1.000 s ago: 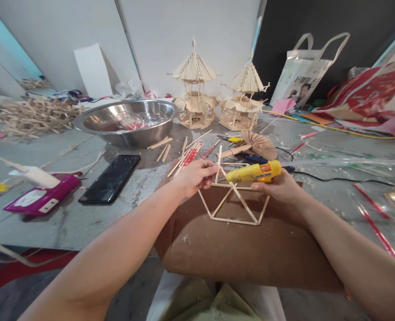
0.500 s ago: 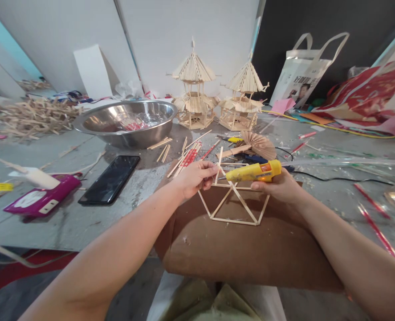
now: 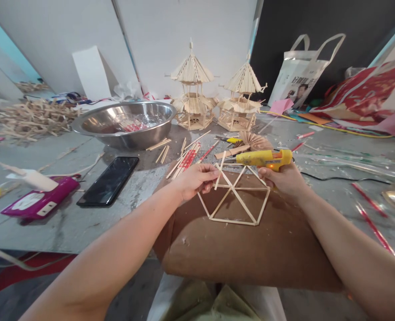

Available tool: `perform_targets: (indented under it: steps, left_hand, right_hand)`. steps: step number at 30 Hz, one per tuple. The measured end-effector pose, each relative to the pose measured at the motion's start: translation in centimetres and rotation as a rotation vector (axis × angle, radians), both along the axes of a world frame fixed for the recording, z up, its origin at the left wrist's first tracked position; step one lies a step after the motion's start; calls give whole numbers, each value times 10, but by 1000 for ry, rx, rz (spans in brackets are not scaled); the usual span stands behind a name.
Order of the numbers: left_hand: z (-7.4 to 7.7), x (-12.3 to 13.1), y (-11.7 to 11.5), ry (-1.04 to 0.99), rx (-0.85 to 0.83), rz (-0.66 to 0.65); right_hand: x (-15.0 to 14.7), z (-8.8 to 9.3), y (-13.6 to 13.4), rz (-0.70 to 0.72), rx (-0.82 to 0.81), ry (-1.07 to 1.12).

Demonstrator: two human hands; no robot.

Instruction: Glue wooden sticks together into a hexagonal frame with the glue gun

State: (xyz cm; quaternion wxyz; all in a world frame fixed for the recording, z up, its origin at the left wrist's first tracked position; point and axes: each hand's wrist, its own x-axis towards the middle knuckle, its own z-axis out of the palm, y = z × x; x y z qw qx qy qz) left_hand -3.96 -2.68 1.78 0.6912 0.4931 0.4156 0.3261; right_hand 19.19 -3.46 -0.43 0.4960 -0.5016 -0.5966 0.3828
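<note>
My left hand (image 3: 200,179) pinches a short wooden stick (image 3: 223,159) at the left corner of a hexagonal stick frame (image 3: 232,221). This frame has crossing spokes inside and rests over brown cardboard (image 3: 247,258). In my right hand (image 3: 284,178) is a yellow hot glue gun (image 3: 260,157), its metal tip pointing left, just above the frame and close to the held stick. My left fingertips hide part of the frame's corner.
Behind stand two stick pagodas (image 3: 193,109), (image 3: 240,111) and a steel basin (image 3: 124,138). Loose sticks (image 3: 187,158) and a paper fan (image 3: 255,141) lie beyond the frame. On the left are a phone (image 3: 108,182), a purple power strip (image 3: 40,200) and a stick pile (image 3: 33,118).
The glue gun has moved up and to the right, its tip drawing back from the frame. My left hand stays at the frame's corner, still pinching the stick.
</note>
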Motion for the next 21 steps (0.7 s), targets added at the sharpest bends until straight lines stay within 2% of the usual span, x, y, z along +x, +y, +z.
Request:
perform_targets:
  steps: [21]
  left_hand:
    - [-5, -3, 0, 33, 35, -116]
  right_hand:
    - [3, -4, 4, -16, -19, -2]
